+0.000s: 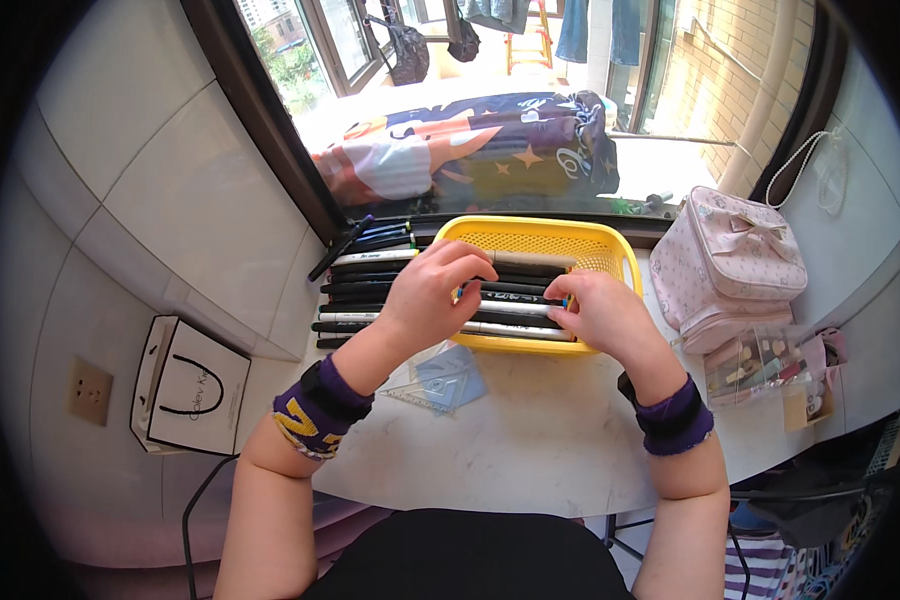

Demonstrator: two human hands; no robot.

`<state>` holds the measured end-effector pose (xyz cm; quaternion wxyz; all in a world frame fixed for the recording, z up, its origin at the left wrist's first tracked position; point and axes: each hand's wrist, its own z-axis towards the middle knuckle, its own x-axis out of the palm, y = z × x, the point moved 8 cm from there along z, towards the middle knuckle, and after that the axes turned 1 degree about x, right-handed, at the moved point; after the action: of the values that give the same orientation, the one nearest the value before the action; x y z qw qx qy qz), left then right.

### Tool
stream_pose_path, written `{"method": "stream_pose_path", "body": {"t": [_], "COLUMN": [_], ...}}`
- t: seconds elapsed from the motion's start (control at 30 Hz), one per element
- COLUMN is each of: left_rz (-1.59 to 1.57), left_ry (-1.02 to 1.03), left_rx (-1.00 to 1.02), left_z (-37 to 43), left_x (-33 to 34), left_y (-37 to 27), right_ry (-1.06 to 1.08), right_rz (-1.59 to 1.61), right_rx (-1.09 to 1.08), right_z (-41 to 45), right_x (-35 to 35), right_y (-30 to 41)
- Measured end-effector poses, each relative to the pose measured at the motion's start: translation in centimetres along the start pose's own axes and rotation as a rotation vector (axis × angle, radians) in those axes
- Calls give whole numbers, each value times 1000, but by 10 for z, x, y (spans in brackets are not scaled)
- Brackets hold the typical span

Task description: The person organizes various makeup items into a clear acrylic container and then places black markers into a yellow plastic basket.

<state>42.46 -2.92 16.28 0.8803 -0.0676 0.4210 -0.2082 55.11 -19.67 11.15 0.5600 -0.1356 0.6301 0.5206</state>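
Observation:
A yellow plastic basket (525,347) stands by the window, with black, white and silver markers lying crosswise in it. My left hand (436,291) is over the basket's left end, fingers curled and thumb apart from them, with nothing visible in its grasp. Under my right hand (604,304), at the basket's right side, is the end of a black marker (521,295) with a blue tip. The right index finger and thumb lie about that end, beside a silver marker (514,307); whether they pinch it is unclear. More markers (352,289) form a row left of the basket, partly behind my left hand.
Clear set squares (439,382) rest on the white tabletop (540,435). To the right stand a pink bag with a bow (727,255) and a clear cosmetics box (757,364). A white paper bag (195,390) is at left. The window frame (660,232) borders the back.

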Motion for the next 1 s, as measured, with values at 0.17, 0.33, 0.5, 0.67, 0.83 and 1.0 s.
{"method": "stream_pose_path", "body": {"t": [0.17,0.33,0.5,0.67,0.83,1.0], "left_rz": [165,333,424,567,511,88], "left_ry": [-87,-78,-54,-11,-78,114], "left_rx": [-187,-392,-464,-519,-500,-341], "left_z": [-34,-102,-119,-117,-116,-129], "left_x": [-49,-71,-60,-51,-62,-61], "left_y": [49,147,181,196,177,106], "right_ry": [-202,-108,176,236,336,228], "right_rz": [205,274,162,77,-21,-74], "right_rx": [-193,-546,-623,-665,-592,-555], "right_z": [-6,-27,-27,-20,-9,1], "right_x": [-14,2,64,109,131,140], "right_y": [31,126,159,164,155,147]}}
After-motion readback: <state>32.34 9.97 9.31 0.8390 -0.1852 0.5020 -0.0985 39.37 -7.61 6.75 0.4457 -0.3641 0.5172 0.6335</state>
